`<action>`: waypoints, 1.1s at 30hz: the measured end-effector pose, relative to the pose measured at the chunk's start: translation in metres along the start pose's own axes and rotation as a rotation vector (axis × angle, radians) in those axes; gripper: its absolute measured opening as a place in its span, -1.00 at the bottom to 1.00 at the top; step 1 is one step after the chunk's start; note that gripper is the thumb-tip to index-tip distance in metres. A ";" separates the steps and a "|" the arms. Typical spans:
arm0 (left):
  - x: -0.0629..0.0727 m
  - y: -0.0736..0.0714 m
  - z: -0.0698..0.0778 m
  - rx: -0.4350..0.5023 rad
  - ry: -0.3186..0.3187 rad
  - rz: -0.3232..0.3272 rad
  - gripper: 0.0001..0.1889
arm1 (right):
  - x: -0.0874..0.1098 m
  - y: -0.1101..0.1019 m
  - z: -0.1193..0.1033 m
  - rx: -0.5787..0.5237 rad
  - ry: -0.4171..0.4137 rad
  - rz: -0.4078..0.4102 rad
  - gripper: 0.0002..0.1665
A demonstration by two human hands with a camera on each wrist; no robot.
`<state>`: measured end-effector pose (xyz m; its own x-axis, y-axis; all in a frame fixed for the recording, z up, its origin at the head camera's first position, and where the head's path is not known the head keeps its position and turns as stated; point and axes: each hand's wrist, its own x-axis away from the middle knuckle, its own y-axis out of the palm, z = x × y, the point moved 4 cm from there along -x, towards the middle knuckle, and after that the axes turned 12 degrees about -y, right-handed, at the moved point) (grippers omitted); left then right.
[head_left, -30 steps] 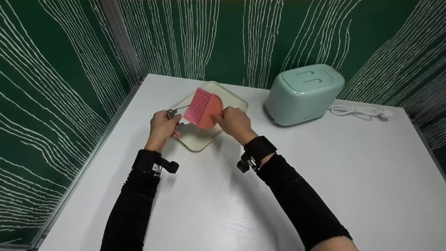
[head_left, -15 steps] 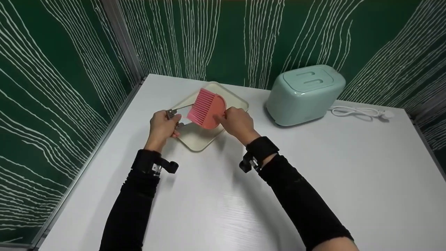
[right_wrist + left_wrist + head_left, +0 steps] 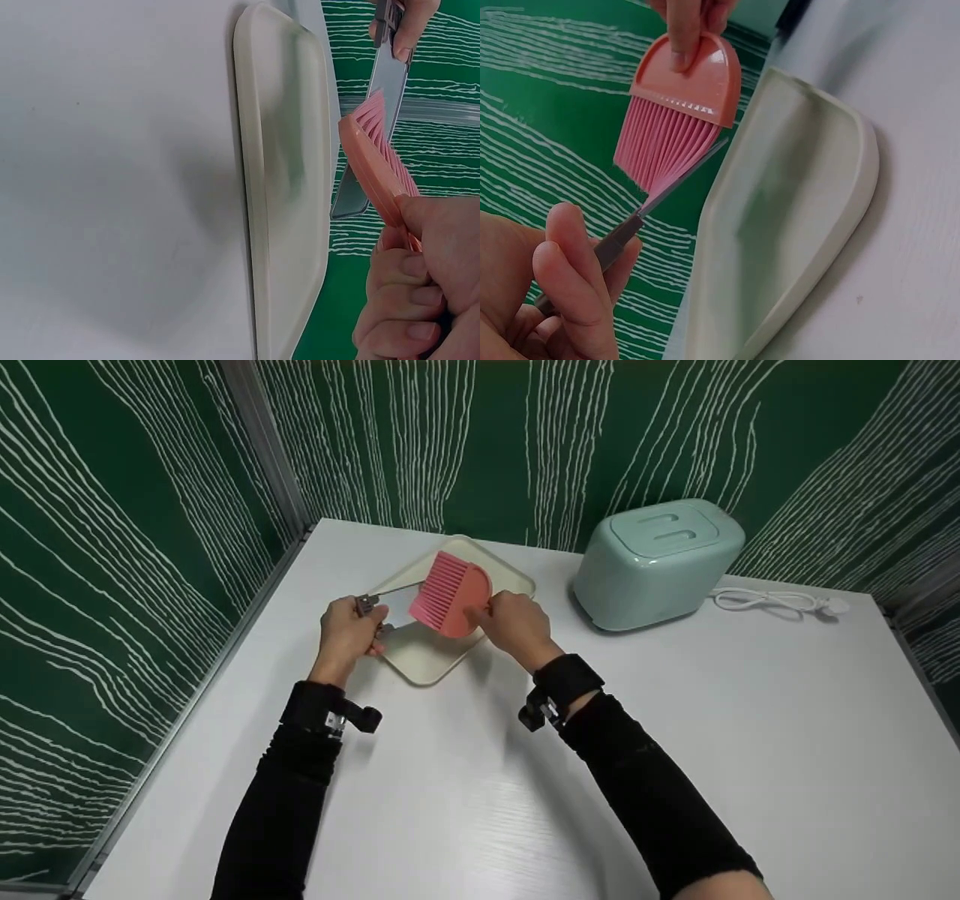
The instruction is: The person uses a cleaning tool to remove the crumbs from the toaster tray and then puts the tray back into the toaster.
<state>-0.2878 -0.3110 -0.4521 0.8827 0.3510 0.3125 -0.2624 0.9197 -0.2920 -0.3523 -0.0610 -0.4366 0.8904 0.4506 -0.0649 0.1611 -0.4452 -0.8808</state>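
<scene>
In the head view my left hand grips the grey end piece of a thin, flat metal crumb tray, thumb on top. My right hand pinches a small coral brush by its rounded head, pink bristles pointing left. Those bristles press on the metal surface and bend in the left wrist view. Both things are held above a cream rectangular tray lying on the table. The brush hides the crumb tray's far part in the head view.
A mint-green toaster stands on the white table at the back right. Its white cord and plug lie coiled to the right. A green wall with white lines rises behind the table and along its left side.
My right hand has drawn the brush slightly to the right along the crumb tray. The left hand stays almost in place, still gripping the crumb tray.
</scene>
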 end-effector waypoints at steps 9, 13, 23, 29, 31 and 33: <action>0.002 -0.001 0.001 -0.004 0.001 0.011 -0.79 | 0.001 -0.001 0.005 0.022 0.002 0.009 -0.42; 0.002 -0.001 0.001 -0.011 0.004 0.009 -0.79 | 0.001 -0.001 0.007 0.029 0.007 0.009 -0.42; 0.005 -0.003 0.003 -0.024 0.016 0.012 -0.80 | 0.002 -0.002 0.012 0.057 0.011 0.024 -0.42; 0.005 -0.004 0.004 -0.041 0.034 0.011 -0.80 | 0.001 -0.002 0.018 0.051 0.042 0.012 -0.41; 0.005 -0.004 0.004 -0.048 0.037 0.012 -0.81 | 0.001 -0.002 0.019 0.054 0.048 0.007 -0.41; 0.005 -0.004 0.005 -0.063 0.037 0.016 -0.81 | 0.001 -0.003 0.020 0.059 0.050 0.011 -0.41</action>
<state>-0.2843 -0.3122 -0.4450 0.8927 0.3574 0.2746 -0.2521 0.9009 -0.3534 -0.3602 -0.0434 -0.4440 0.9122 0.4063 -0.0526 0.1272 -0.4029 -0.9064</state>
